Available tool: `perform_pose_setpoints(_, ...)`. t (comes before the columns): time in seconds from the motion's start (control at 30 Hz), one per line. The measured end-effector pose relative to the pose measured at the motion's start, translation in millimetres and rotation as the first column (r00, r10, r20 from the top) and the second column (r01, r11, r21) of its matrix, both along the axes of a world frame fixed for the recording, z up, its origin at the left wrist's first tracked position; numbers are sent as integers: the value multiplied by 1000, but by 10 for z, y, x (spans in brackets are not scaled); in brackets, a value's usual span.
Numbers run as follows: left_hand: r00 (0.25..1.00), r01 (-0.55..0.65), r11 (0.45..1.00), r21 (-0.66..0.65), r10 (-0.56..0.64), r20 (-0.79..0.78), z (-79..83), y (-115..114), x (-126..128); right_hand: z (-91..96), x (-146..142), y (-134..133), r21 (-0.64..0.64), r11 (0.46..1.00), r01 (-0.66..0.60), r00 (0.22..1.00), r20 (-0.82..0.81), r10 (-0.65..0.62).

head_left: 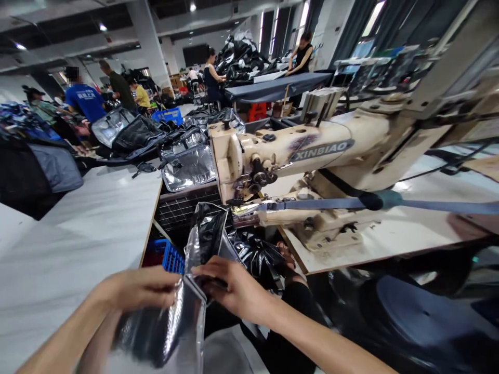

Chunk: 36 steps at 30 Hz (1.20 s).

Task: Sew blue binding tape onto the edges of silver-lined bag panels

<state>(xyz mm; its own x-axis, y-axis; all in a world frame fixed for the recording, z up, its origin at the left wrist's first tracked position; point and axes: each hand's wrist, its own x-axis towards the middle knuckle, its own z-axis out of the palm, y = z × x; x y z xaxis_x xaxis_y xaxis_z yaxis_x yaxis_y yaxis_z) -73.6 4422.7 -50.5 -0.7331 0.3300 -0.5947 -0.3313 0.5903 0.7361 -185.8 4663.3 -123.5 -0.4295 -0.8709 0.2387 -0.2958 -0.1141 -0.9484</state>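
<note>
Between both hands is a silver-lined bag piece (pixel 171 332) with pale binding along its edge. My left hand (pixel 144 288) is closed on its left side, a little blurred, with the fingertips at the silver edge. My right hand (pixel 230 285) pinches the bound edge close by, its fingers curled over the dark inner side. From there the piece runs up towards the end of the sewing machine (pixel 304 156), whose narrow lower arm carries a grey binding tape (pixel 323 204). The tape leads to the machine's needle area, where the stitching point is too small to make out.
A white table (pixel 78 223) lies to the left, and the machine's white tabletop (pixel 421 182) to the right. Silver-lined bags (pixel 191 166) are piled behind the machine head. A blue crate (pixel 171 257) sits below. Several people work farther back.
</note>
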Motion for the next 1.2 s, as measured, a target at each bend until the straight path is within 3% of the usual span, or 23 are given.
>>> perform_pose_setpoints(0.03,995,-30,993,114,18,98,68,2,-180,34,18,27,-49,999,-8,999,34,10)
perform_pose_setpoints(0.1,957,-118,957,267,38,287,79,35,-513,94,30,112,-86,989,122,990,88,-115)
perform_pose_setpoints(0.17,941,-74,961,266,-21,337,56,106,-788,150,6,219,-74,947,313,949,61,-309)
perform_pose_setpoints(0.23,967,141,979,144,-168,193,111,212,-991,203,-47,312,-50,922,384,923,6,-384)
perform_pose_setpoints(0.27,959,268,962,52,-272,80,171,273,-1062,224,-80,340,-22,932,361,933,6,-361)
perform_pose_setpoints(0.33,869,428,876,-223,-467,-165,304,399,-1149,235,-148,343,64,959,277,956,81,-282)
perform_pose_setpoints(0.4,727,335,756,-562,-587,-357,367,512,-1178,182,-212,273,105,957,270,942,178,-285)
perform_pose_setpoints(0.47,566,84,684,-725,-632,-530,290,596,-1179,62,-271,158,80,945,318,904,273,-328)
perform_pose_setpoints(0.53,422,-73,761,-644,-562,-712,83,637,-1189,-94,-332,37,45,923,383,857,356,-373)
perform_pose_setpoints(0.6,374,-126,879,-459,-387,-843,-189,634,-1235,-238,-403,-51,44,897,440,815,401,-419)
perform_pose_setpoints(0.67,401,-195,932,-307,-210,-892,-447,595,-1316,-329,-490,-78,70,894,443,819,376,-435)
perform_pose_setpoints(0.73,456,-238,949,-207,-79,-886,-635,542,-1414,-349,-585,-45,93,912,399,877,251,-409)
perform_pose_setpoints(0.8,510,-226,968,-109,22,-860,-739,497,-1508,-317,-669,15,104,916,388,915,73,-396)
perform_pose_setpoints(0.87,560,-202,978,-42,80,-824,-775,472,-1583,-277,-721,56,118,903,412,909,10,-416)
perform_pose_setpoints(1.03,657,-248,968,-33,143,-741,-773,484,-1676,-317,-719,-24,142,879,455,832,283,-477)
perform_pose_setpoints(1.2,764,-337,941,22,287,-578,-802,528,-1746,-370,-704,-124,154,849,505,777,348,-525)
